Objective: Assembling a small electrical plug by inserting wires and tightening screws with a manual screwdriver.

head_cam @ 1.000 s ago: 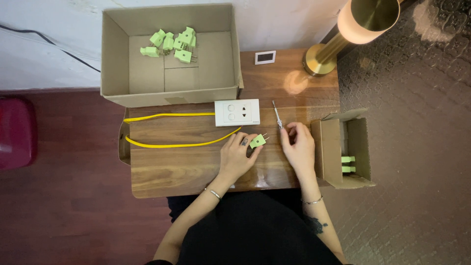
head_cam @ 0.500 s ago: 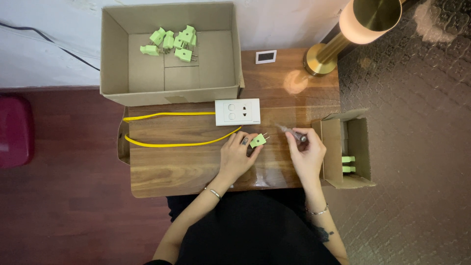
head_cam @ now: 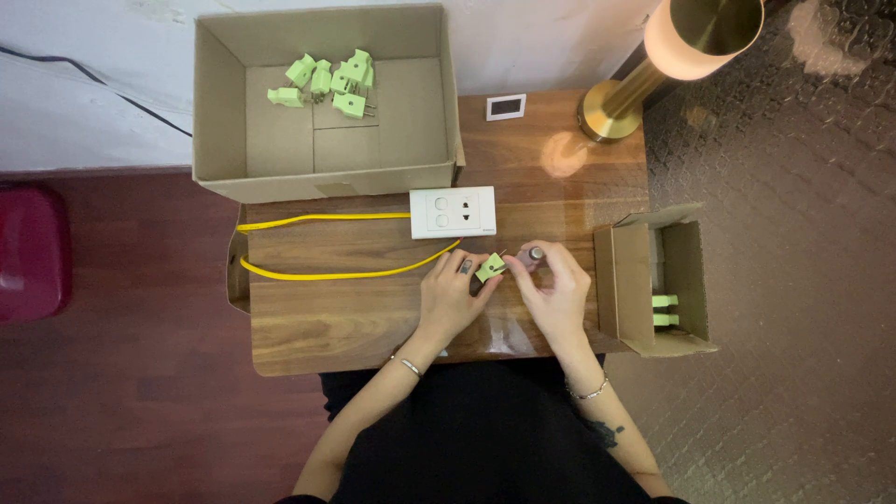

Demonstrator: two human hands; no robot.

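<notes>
Left hand (head_cam: pixel 451 297) pinching a light-green plug (head_cam: pixel 490 268) above the wooden bench (head_cam: pixel 373 313), below the white socket plate (head_cam: pixel 453 212); right hand (head_cam: pixel 557 291) closed on a small screwdriver (head_cam: pixel 525 256) at the plug, apparently a screw-fastening step requiring steady tip alignment.

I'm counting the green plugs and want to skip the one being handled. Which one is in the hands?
The green plug at the table's middle, pinched by the left hand; the others lie in the two cardboard boxes.
</notes>
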